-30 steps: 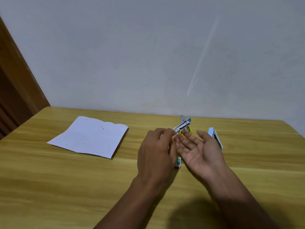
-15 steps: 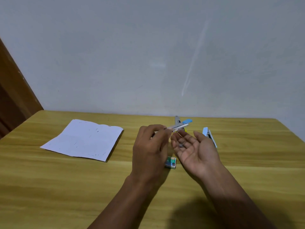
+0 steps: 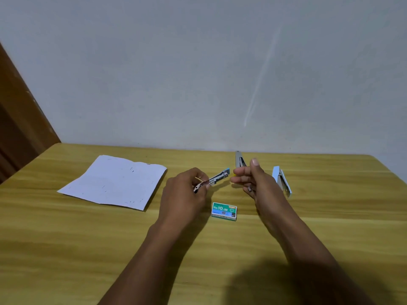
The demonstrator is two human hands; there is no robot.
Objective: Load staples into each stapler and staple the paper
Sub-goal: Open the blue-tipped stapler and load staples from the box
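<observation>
Fingers [image 3: 199, 173] of left hand [image 3: 182, 194] curled round small metal stapler [image 3: 214, 180], held just above table [image 3: 308, 227], btwn both hands. Right hand [image 3: 257, 186] fingers loose, gripping nothing; dark bit on palm, prob staples, can't confirm. Stapler long axis diagonal: rear in left grip, blue tip up-right twd right hand. Progress: loading of this one prob underway. Staple box [image 3: 224, 211] just below. Grey stapler [image 3: 239, 160] and pale-blue stapler [image 3: 282, 181] lie beyond, untouched. Paper [image 3: 114, 181] at left; flecks on it, staples or not unclear.

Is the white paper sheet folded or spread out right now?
Spread out: the white creased paper sheet lies open and flat on the yellow wooden table, fold lines showing across it.
</observation>
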